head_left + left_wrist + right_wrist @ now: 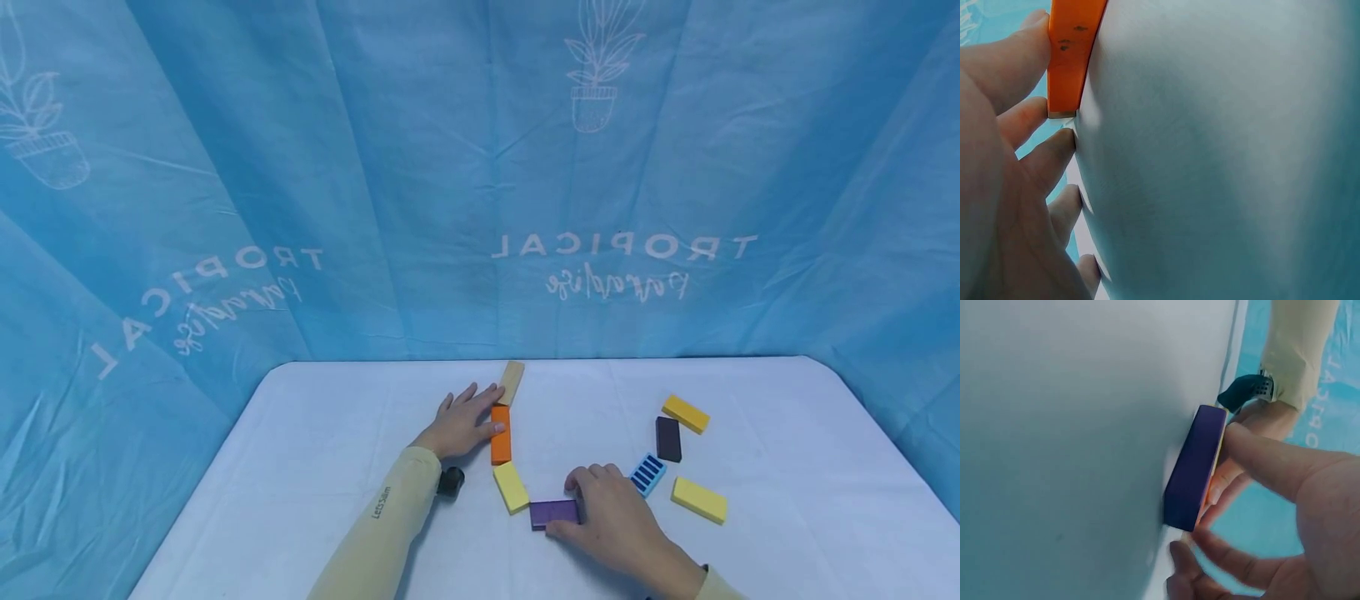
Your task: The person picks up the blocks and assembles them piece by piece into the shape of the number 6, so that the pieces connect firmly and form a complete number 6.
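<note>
Blue printed fabric (442,158) hangs round the left, far and right edges of a white table (772,458). From left to right, a pale sleeve (375,525) leads to the left hand (459,423), its grip open, fingers straight and spread, thumb on an orange block (501,447), and index finger where that block meets a tan block (512,382) at the far edge. Toward the near edge, a yellow block (512,487) and a purple block (551,514) continue the curved row. The right hand (617,521) grips the purple block's right end, thumb and bent index finger round it. Just beside that hand is a light blue block (648,475) with dark bars, then a black block (669,439), an amber block (686,414) toward the far right corner, and another yellow block (700,500), well in from the right edge
</note>
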`<action>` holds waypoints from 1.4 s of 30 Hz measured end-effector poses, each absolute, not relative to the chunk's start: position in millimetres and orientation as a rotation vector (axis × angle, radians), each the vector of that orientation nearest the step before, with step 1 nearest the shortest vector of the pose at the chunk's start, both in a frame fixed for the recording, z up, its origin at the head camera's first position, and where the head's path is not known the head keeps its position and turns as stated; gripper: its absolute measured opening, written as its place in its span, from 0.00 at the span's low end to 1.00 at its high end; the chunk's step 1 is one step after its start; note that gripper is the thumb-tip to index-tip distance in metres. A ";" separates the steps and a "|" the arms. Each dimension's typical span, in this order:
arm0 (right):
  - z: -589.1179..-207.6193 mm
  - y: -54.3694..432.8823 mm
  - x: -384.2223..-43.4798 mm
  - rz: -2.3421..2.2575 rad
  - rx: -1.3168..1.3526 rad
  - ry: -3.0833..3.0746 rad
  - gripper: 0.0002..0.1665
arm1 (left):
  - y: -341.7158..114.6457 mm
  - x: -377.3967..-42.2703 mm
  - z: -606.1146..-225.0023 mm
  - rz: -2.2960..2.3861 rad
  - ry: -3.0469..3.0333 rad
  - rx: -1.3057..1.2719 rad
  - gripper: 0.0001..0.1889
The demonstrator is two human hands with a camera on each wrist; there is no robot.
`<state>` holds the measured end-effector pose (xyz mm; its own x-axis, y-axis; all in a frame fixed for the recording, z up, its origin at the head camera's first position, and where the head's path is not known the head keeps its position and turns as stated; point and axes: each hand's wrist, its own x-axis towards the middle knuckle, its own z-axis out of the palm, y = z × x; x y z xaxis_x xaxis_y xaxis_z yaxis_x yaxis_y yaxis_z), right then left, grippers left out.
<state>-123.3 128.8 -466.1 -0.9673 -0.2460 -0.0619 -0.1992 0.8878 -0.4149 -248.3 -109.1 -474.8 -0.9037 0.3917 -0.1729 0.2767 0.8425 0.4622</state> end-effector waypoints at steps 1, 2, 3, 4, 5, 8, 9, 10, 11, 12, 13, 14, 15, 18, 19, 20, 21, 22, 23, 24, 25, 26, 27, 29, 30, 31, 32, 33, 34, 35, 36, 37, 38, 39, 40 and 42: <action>-466.4 130.0 -123.7 -0.645 -0.359 2.933 0.31 | -109.1 -248.2 -475.2 0.635 2.761 0.510 0.34; -466.7 131.3 -124.2 -0.664 -0.374 2.921 0.30 | -109.1 -248.2 -475.6 0.634 2.762 0.509 0.35; -467.3 132.6 -124.6 -0.684 -0.386 2.904 0.30 | -109.1 -248.2 -475.8 0.634 2.763 0.508 0.35; -467.7 134.0 -124.9 -0.702 -0.399 2.887 0.29 | -109.1 -248.2 -476.1 0.635 2.764 0.507 0.35; -467.9 135.4 -125.0 -0.717 -0.413 2.870 0.28 | -109.2 -248.2 -476.3 0.636 2.762 0.508 0.35; -468.4 139.8 -124.9 -0.761 -0.462 2.830 0.26 | -109.1 -248.5 -476.8 0.643 2.761 0.510 0.35; -468.2 141.0 -124.7 -0.769 -0.480 2.822 0.25 | -109.2 -248.6 -476.9 0.644 2.761 0.509 0.35; -467.9 142.3 -124.6 -0.774 -0.503 2.818 0.24 | -109.2 -248.6 -477.0 0.645 2.761 0.508 0.35; -467.9 143.2 -124.5 -0.776 -0.525 2.815 0.23 | -109.2 -248.6 -477.0 0.645 2.761 0.506 0.35; -467.7 144.0 -124.4 -0.779 -0.542 2.812 0.22 | -109.2 -248.6 -476.9 0.645 2.763 0.504 0.35; -467.5 144.5 -124.3 -0.775 -0.558 2.814 0.21 | -109.2 -248.6 -476.8 0.644 2.763 0.502 0.35; -467.4 145.0 -124.4 -0.770 -0.571 2.815 0.21 | -109.2 -248.6 -476.7 0.645 2.763 0.502 0.35; -467.3 145.3 -124.4 -0.767 -0.580 2.816 0.20 | -109.2 -248.5 -476.6 0.646 2.763 0.500 0.35; -467.7 145.2 -124.6 -0.761 -0.576 2.816 0.19 | -109.1 -248.7 -476.3 0.650 2.761 0.506 0.35; -468.0 145.0 -124.7 -0.760 -0.571 2.817 0.18 | -109.1 -248.7 -476.3 0.650 2.761 0.506 0.35; -468.1 144.8 -124.8 -0.760 -0.563 2.815 0.18 | -109.1 -248.8 -476.2 0.651 2.761 0.506 0.35; -468.1 144.4 -124.8 -0.760 -0.556 2.814 0.18 | -109.1 -248.9 -476.2 0.649 2.762 0.506 0.35; -468.1 144.1 -124.8 -0.758 -0.546 2.813 0.18 | -109.1 -248.8 -476.1 0.648 2.763 0.506 0.35; -468.0 143.8 -124.7 -0.757 -0.541 2.811 0.18 | -109.1 -248.8 -476.2 0.647 2.763 0.504 0.35; -468.0 143.5 -124.7 -0.756 -0.535 2.809 0.17 | -109.1 -248.7 -476.2 0.644 2.764 0.502 0.35; -467.9 143.3 -124.7 -0.756 -0.530 2.806 0.17 | -109.2 -248.6 -476.3 0.641 2.764 0.500 0.35; -467.7 143.1 -124.7 -0.756 -0.525 2.803 0.17 | -109.2 -248.6 -476.4 0.639 2.764 0.500 0.35; -467.7 143.0 -124.7 -0.755 -0.521 2.800 0.17 | -109.3 -248.6 -476.6 0.635 2.765 0.501 0.35; -467.7 142.8 -124.8 -0.756 -0.516 2.794 0.17 | -109.3 -248.4 -476.8 0.633 2.765 0.500 0.35; -467.7 142.8 -124.9 -0.756 -0.515 2.792 0.17 | -109.4 -248.5 -476.9 0.630 2.765 0.501 0.35; -467.8 142.8 -124.9 -0.756 -0.516 2.792 0.17 | -109.4 -248.5 -476.9 0.630 2.766 0.501 0.35; -467.9 142.8 -125.0 -0.756 -0.518 2.792 0.17 | -109.4 -248.5 -476.9 0.632 2.766 0.501 0.35; -468.1 142.9 -125.1 -0.756 -0.522 2.794 0.17 | -109.4 -248.5 -476.8 0.634 2.766 0.500 0.35; -468.1 142.9 -125.2 -0.755 -0.524 2.796 0.17 | -109.4 -248.5 -476.7 0.636 2.766 0.500 0.35; -468.4 142.9 -125.3 -0.755 -0.527 2.798 0.17 | -109.4 -248.5 -476.5 0.637 2.766 0.499 0.35; -468.6 142.9 -125.4 -0.754 -0.528 2.800 0.18 | -109.4 -248.5 -476.3 0.637 2.768 0.499 0.35; -468.7 142.8 -125.5 -0.754 -0.528 2.802 0.18 | -109.4 -248.4 -476.1 0.635 2.769 0.498 0.35; -468.9 142.8 -125.6 -0.757 -0.524 2.800 0.18 | -109.3 -248.3 -475.9 0.636 2.770 0.498 0.35; -468.9 142.8 -125.6 -0.753 -0.521 2.802 0.18 | -109.3 -248.3 -475.7 0.633 2.772 0.498 0.35; -468.8 143.0 -125.6 -0.758 -0.514 2.800 0.19 | -109.2 -248.3 -475.6 0.633 2.772 0.498 0.35; -468.5 143.6 -125.2 -0.769 -0.495 2.800 0.19 | -109.0 -248.3 -475.4 0.633 2.772 0.500 0.35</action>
